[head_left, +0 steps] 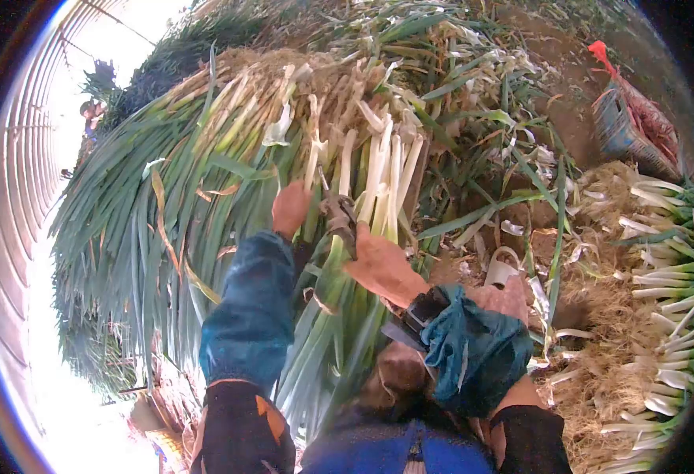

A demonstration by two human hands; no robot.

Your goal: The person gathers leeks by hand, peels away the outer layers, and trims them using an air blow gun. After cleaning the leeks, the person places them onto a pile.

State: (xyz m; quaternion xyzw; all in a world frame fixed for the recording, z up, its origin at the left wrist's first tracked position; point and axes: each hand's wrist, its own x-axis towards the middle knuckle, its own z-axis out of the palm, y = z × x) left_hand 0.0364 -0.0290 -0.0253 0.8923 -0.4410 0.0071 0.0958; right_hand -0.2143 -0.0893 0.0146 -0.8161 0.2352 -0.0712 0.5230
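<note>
My left hand is closed at the lower end of a pale leek stalk, its fingertips partly hidden. To its right, my right hand has curled fingers against a dark brown, soiled object whose kind I cannot make out. What lies inside those fingers is hidden. Several trimmed white leek stems stand just above my right hand. Their green leaves run down below my hands toward my lap. The large leek pile spreads to the left, roots up.
Cleaned leeks lie in a row at the right, their tangled roots facing me. A bag with a red tie sits at the upper right. Stripped leaves litter the ground. Another person is far left.
</note>
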